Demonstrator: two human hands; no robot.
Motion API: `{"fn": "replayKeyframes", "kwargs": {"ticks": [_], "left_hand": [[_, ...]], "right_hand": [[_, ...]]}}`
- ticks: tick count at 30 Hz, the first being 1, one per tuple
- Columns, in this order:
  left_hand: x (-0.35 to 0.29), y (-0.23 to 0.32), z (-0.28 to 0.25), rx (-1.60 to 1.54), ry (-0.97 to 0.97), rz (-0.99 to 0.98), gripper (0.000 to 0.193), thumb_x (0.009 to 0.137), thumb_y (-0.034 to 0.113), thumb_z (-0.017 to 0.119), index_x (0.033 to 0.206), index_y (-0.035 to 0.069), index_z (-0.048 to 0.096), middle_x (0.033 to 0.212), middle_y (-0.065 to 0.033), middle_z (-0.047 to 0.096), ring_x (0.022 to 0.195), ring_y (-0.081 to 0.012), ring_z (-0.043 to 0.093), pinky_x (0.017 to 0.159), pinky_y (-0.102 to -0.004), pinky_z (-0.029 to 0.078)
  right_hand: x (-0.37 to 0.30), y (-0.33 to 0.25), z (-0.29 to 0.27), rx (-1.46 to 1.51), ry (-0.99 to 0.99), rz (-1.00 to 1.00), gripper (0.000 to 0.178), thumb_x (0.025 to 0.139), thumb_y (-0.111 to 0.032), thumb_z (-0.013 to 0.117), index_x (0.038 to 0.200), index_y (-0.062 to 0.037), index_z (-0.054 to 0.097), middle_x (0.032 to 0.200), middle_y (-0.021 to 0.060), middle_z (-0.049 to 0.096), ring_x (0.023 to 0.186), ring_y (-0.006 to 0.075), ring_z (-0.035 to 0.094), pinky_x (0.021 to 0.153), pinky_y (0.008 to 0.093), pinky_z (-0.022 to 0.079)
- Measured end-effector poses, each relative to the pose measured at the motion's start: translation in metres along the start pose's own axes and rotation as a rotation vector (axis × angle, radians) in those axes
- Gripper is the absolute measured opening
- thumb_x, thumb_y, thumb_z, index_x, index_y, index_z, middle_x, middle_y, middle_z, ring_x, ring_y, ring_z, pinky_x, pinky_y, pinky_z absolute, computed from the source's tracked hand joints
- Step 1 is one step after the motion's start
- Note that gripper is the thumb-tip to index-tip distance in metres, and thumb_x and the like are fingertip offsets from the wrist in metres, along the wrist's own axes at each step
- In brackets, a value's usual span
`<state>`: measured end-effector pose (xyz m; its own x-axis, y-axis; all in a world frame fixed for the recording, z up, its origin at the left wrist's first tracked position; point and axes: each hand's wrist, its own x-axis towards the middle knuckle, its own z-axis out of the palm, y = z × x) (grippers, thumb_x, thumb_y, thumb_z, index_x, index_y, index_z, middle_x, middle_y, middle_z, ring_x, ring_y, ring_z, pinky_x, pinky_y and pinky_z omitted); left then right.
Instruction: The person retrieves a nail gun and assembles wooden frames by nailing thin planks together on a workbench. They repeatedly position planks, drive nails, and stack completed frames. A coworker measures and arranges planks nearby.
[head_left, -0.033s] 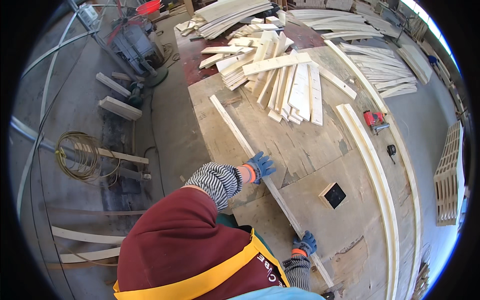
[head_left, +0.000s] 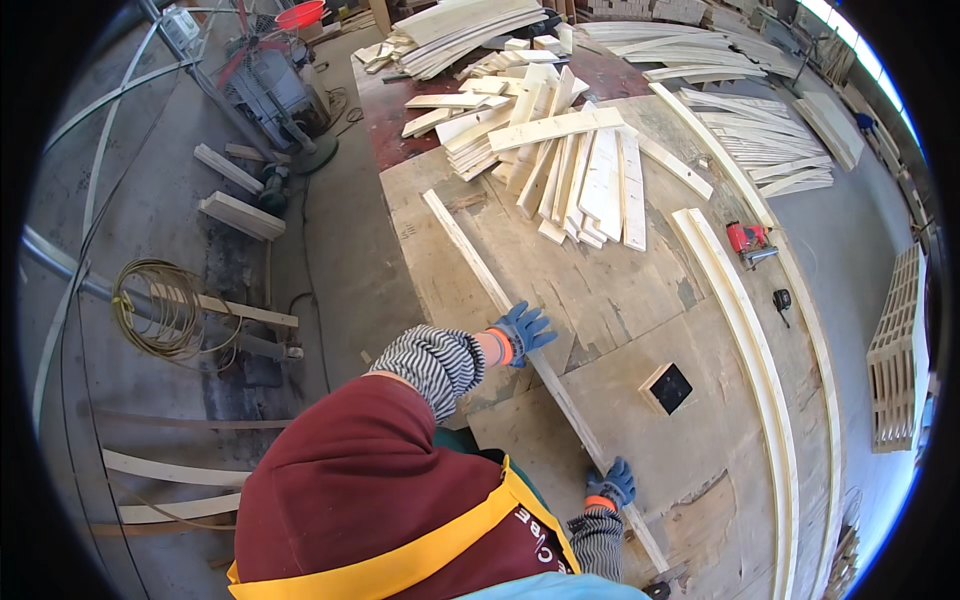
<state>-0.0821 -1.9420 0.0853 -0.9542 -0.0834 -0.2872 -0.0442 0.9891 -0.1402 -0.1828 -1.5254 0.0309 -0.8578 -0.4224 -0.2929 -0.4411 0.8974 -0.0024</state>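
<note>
A long, narrow wooden strip (head_left: 470,252) lies slantwise along the near left side of the wooden worktable, running from the far left toward me. My left hand (head_left: 522,333), in a blue glove with an orange cuff, rests across its middle with fingers spread. Lower down, my right hand (head_left: 612,484), gloved alike, lies over the strip's near part. Its fingers look stretched out, though their undersides are hidden. Right of my hands sits a small wooden block with a black top (head_left: 667,388).
Short boards (head_left: 590,175) are heaped at the table's far end. On the right lie long wooden battens (head_left: 745,350), a red nail gun (head_left: 750,240) and a black tape measure (head_left: 782,300). Coiled hose (head_left: 160,310) hangs by a pipe at left. Stacked slats (head_left: 765,140) stand beyond.
</note>
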Motion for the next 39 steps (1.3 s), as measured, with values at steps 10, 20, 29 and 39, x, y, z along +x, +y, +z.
{"fn": "replayKeyframes", "kwargs": {"ticks": [10,20,29,39], "left_hand": [[-0.174,0.044,0.026,-0.251,0.125,-0.142,0.079,0.073,0.049,0.07,0.14,0.016,0.043,0.137,-0.0124,0.046,0.126,-0.0327,0.043,0.108,-0.0508,0.032],[-0.265,-0.049,0.076,-0.552,-0.371,-0.434,0.074,0.078,0.053,0.067,0.139,0.017,0.044,0.138,-0.0146,0.047,0.128,-0.0351,0.043,0.104,-0.0484,0.039],[-0.243,-0.202,0.122,-0.517,-0.124,-0.282,0.073,0.08,0.045,0.067,0.14,0.014,0.042,0.141,-0.0142,0.044,0.131,-0.034,0.041,0.108,-0.0461,0.035],[-0.14,-0.313,0.062,-0.159,0.129,-0.068,0.086,0.077,0.045,0.07,0.149,0.02,0.03,0.151,-0.0085,0.032,0.139,-0.0325,0.029,0.113,-0.0482,0.026]], "right_hand": [[-0.137,0.034,-0.034,0.205,0.198,0.312,0.083,0.077,-0.044,0.071,0.143,-0.006,0.039,0.139,0.0202,0.047,0.13,0.034,0.043,0.108,0.0468,0.033],[-0.236,-0.038,-0.008,0.289,-0.014,0.557,0.08,0.08,-0.042,0.069,0.143,-0.0036,0.039,0.14,0.0229,0.046,0.132,0.0365,0.042,0.11,0.0446,0.034],[-0.198,-0.235,-0.017,0.371,-0.107,0.486,0.079,0.081,-0.042,0.068,0.142,-0.0021,0.039,0.141,0.0243,0.045,0.132,0.0382,0.041,0.111,0.0428,0.033],[-0.031,-0.244,-0.055,0.091,0.167,0.335,0.088,0.072,-0.038,0.074,0.145,-0.0077,0.036,0.145,0.0173,0.041,0.134,0.036,0.038,0.11,0.0442,0.033]]}}
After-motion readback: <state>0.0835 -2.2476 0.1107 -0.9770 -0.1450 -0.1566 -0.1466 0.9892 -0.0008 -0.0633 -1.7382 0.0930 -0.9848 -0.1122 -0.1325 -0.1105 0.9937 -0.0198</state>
